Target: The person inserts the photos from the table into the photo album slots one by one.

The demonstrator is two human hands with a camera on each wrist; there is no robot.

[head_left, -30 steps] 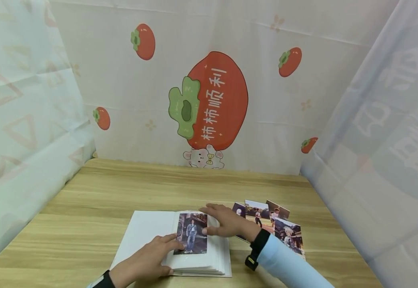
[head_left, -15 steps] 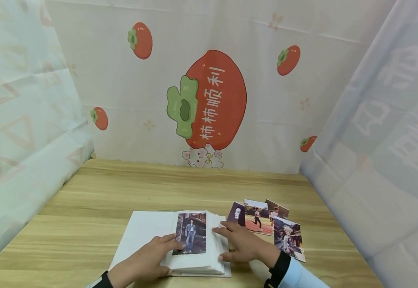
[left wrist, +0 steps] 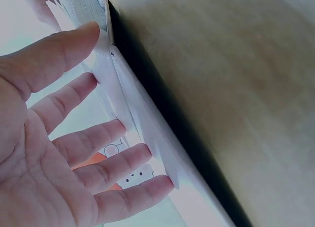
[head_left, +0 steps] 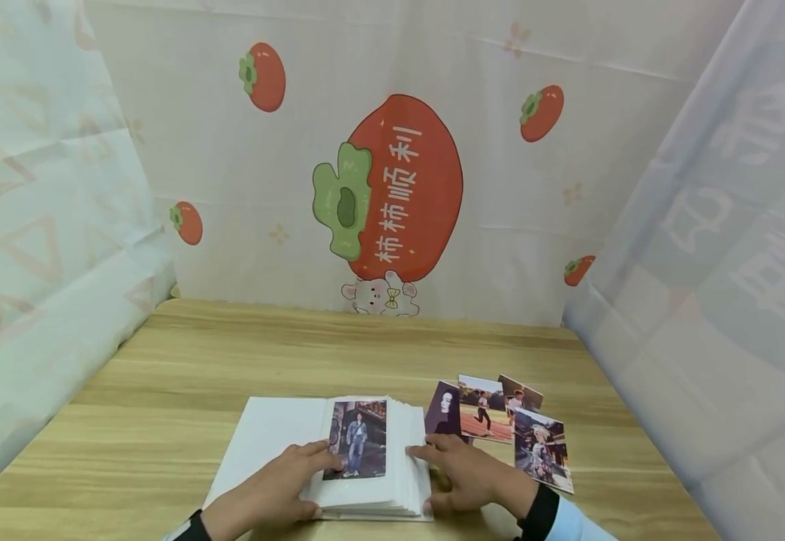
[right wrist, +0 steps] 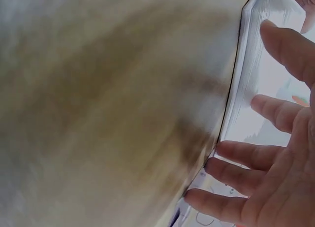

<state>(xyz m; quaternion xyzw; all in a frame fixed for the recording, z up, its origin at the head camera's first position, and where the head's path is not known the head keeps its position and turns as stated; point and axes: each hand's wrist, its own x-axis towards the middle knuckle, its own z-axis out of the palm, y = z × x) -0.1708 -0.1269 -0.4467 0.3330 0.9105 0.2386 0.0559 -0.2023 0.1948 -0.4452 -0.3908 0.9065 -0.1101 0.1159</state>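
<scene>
A white photo album (head_left: 267, 432) lies opened on the table, its thick stack of pages on the right half. On the top page is a photo (head_left: 357, 439) of a person in denim clothes. My left hand (head_left: 277, 481) rests across the album's lower middle, fingertips at the photo's left edge; in the left wrist view its fingers (left wrist: 101, 138) are extended over the white cover (left wrist: 157, 133). At the album's right edge my right hand (head_left: 466, 473) touches the page side with spread fingers, which the right wrist view shows reaching the page edges (right wrist: 246, 84).
Several loose photos lie right of the album: a dark portrait (head_left: 442, 406), a runner on a track (head_left: 483, 409), a figure in ornate dress (head_left: 542, 451) and a partly covered one (head_left: 523, 394). A persimmon-printed cloth (head_left: 514, 203) hangs behind the wooden table (head_left: 162, 383).
My right hand has moved from the photo's right edge, rightward and toward me, to the album's right edge. My left hand has stayed in place.
</scene>
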